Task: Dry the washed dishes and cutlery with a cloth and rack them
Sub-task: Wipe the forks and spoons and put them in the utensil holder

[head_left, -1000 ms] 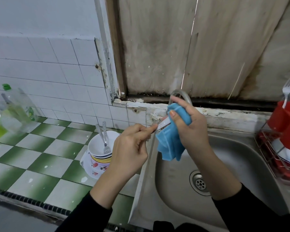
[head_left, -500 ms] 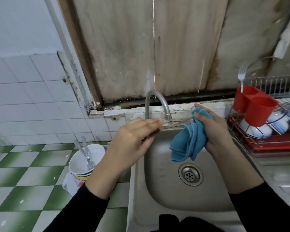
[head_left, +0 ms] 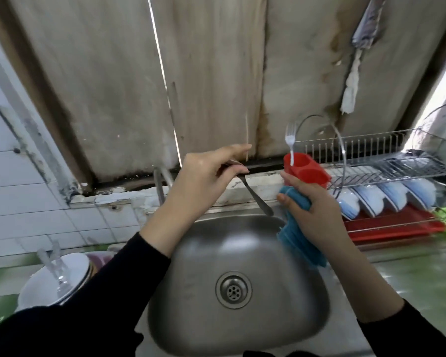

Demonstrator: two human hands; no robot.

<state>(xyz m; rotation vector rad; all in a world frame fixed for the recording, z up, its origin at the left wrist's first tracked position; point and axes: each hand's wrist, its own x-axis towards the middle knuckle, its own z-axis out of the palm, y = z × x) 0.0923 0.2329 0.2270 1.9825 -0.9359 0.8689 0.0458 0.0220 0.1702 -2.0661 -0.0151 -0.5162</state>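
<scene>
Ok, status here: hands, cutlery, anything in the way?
Now: left grip pinches cutlery piece, handle hanging down. Then right grip holds blue cloth, off the cutlery. Red holder, one fork in it; path looks open.

I pinch a steel utensil point(head_left: 256, 198) in my left hand point(head_left: 204, 181) above the back rim of the sink point(head_left: 191, 318). Its handle slants down to the right, and my fingers hide its head. My right hand point(head_left: 313, 212) grips a bunched blue cloth point(head_left: 298, 238) over the sink's right edge. Right of the sink stands the wire rack point(head_left: 386, 164), with white-and-blue bowls point(head_left: 386, 195) leaning in a row and a fork point(head_left: 290, 140) upright in its red holder point(head_left: 307, 172). Left of the sink, a stack of bowls point(head_left: 70, 276) holds blurred cutlery point(head_left: 53, 264).
</scene>
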